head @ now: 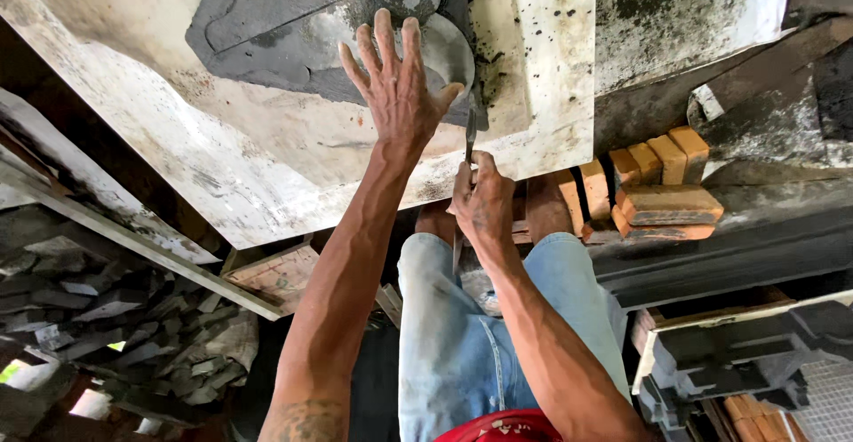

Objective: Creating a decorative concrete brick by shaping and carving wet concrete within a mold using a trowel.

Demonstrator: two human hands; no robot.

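1. A stained white slab [267, 167] lay across the workspace, bearing a dark grey carved relief panel [293, 24].
2. The left hand [397, 91] rested flat on the panel's lower edge, fingers spread wide, gripping nothing.
3. Orange bricks [662, 184] were stacked to the right, under the slab.
4. The right hand [482, 204] was closed around a thin metal blade [470, 133], its tip at the panel's edge.

1. The dark grey moulded clay slab [293, 33] is cut off by the top edge, its lower right part hidden under the left hand [400, 95].
2. The thin metal blade [470, 133] is mostly hidden inside the right hand [482, 202].
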